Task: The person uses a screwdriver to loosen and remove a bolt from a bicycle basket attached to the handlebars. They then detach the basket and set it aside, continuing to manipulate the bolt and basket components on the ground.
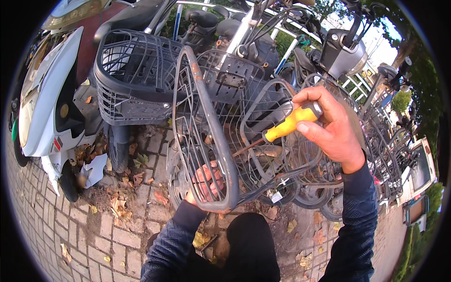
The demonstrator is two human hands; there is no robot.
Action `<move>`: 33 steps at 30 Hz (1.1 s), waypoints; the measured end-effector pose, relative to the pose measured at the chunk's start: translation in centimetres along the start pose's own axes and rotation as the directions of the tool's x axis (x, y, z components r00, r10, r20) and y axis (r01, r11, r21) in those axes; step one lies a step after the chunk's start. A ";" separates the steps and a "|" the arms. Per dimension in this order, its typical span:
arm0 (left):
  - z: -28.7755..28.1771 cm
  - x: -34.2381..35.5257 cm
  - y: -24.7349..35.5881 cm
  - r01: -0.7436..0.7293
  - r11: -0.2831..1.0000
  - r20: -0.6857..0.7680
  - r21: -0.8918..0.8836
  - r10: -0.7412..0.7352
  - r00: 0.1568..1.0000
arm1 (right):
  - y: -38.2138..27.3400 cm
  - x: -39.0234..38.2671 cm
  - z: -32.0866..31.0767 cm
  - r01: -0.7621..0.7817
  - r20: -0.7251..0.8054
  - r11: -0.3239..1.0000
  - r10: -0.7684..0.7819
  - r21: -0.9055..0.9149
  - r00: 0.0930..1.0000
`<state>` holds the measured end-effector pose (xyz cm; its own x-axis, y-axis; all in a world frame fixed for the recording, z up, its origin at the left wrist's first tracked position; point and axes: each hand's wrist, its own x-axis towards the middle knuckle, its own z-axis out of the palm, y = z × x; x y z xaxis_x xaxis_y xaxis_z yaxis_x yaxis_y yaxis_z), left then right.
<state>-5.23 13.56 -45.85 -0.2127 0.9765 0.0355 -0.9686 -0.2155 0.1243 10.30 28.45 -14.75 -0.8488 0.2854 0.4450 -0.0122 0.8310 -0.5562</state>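
A yellow screwdriver (287, 124) with a dark grey butt end is in my right hand (324, 129). Thumb and fingers close round its handle, and its thin rusty shaft slants down to the left into a wire bicycle basket (203, 103). Grey paint on the basket's rim is worn, with rust showing. Behind the basket's bars, near its lower left end, my left hand (206, 181) has its fingers curled. The wires partly cover these fingers, so what they grip cannot be made out. The screwdriver's tip is hard to see among the wires, close to the left fingers.
A second black basket (134, 77) hangs at the left, beside a white scooter (49, 101). Several parked bikes crowd the far side and the right, including a grey scooter front (344, 51). Dry leaves (120, 207) lie on the brick paving (124, 237). My knee (251, 244) is close below the basket.
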 end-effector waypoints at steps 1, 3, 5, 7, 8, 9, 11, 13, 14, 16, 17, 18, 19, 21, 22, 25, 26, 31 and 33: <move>0.0 0.1 0.0 0.004 1.000 -0.004 0.006 -0.004 1.000 | -0.3 0.1 0.1 -0.010 -0.012 0.998 0.011 0.060 1.000; -0.1 0.1 0.1 0.012 1.000 -0.019 0.016 -0.011 1.000 | -0.8 0.2 0.2 -0.080 0.004 0.996 0.080 -0.031 0.997; -0.2 0.0 0.2 0.032 0.999 -0.017 -0.017 -0.033 0.999 | -1.6 0.1 -0.7 -0.213 0.029 0.945 0.227 -0.247 0.973; -0.2 0.0 0.2 0.005 0.998 -0.049 0.063 -0.002 0.999 | -1.6 0.2 -0.9 -0.269 0.001 0.914 0.283 -0.302 0.959; -0.2 0.0 0.2 0.004 0.999 -0.045 0.054 -0.001 0.999 | -1.4 0.3 -0.9 -0.268 0.012 0.926 0.281 -0.267 0.959; -0.2 0.0 0.2 0.015 1.000 -0.023 -0.015 -0.016 1.000 | -1.1 0.4 -0.8 -0.265 0.025 0.936 0.278 -0.232 0.960; -0.2 0.0 0.1 -0.027 0.999 -0.033 0.043 0.028 0.999 | -0.3 0.6 0.1 -0.015 0.011 0.983 0.018 -0.184 1.000; -0.1 -0.1 0.0 -0.041 0.998 -0.010 0.050 0.042 0.999 | -0.1 0.4 0.5 0.072 -0.009 0.990 -0.074 -0.123 0.997; -0.1 0.0 0.0 -0.044 0.997 0.012 0.059 0.043 0.999 | -0.2 0.1 0.6 0.034 -0.017 0.996 -0.036 -0.086 0.999; -0.1 0.0 0.0 -0.051 0.995 0.032 0.080 0.049 0.998 | -0.7 -0.1 0.2 -0.088 0.004 0.994 0.088 -0.072 0.996; -0.1 0.0 0.0 -0.056 0.994 0.029 0.093 0.054 0.998 | -1.0 -0.1 -0.3 -0.169 0.029 0.981 0.173 -0.097 0.985; -0.1 0.0 0.1 -0.047 0.997 0.049 0.064 0.044 0.998 | -1.2 -0.1 -0.6 -0.211 0.055 0.972 0.218 -0.106 0.974; -0.1 0.0 0.1 -0.053 0.994 0.019 0.095 0.052 0.998 | -1.3 0.1 -0.9 -0.276 0.050 0.939 0.292 -0.203 0.955; 0.0 -0.1 0.1 -0.030 0.999 0.034 0.041 0.028 0.999 | -1.4 0.3 -1.3 -0.251 0.071 0.911 0.289 -0.328 0.955; 0.1 -0.1 0.1 -0.029 0.997 -0.016 0.069 0.030 0.999 | -1.3 0.3 -1.3 -0.245 0.061 0.916 0.277 -0.317 0.959; 0.3 -0.2 0.2 -0.022 0.995 -0.070 0.093 0.029 0.997 | -0.8 0.2 -0.5 -0.069 0.075 0.989 0.079 -0.129 0.994; 0.4 -0.2 0.2 -0.024 0.993 -0.082 0.116 0.033 0.996 | -0.7 0.1 -0.1 -0.063 0.055 0.997 0.065 -0.032 0.996; 0.0 -0.2 0.2 -0.021 0.991 -0.149 0.130 0.041 0.988 | -0.5 0.0 0.1 -0.152 0.033 0.988 0.152 0.020 0.988; -0.6 0.0 0.0 -0.036 0.996 -0.098 0.076 0.043 0.994 | -0.5 0.3 -0.6 -0.172 0.003 0.957 0.178 -0.232 0.984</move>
<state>-5.33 13.52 -46.47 -0.2661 0.9623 -0.0560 -0.9477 -0.2505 0.1979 10.34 28.40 -13.93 -0.8393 0.4269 0.3367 0.2569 0.8572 -0.4464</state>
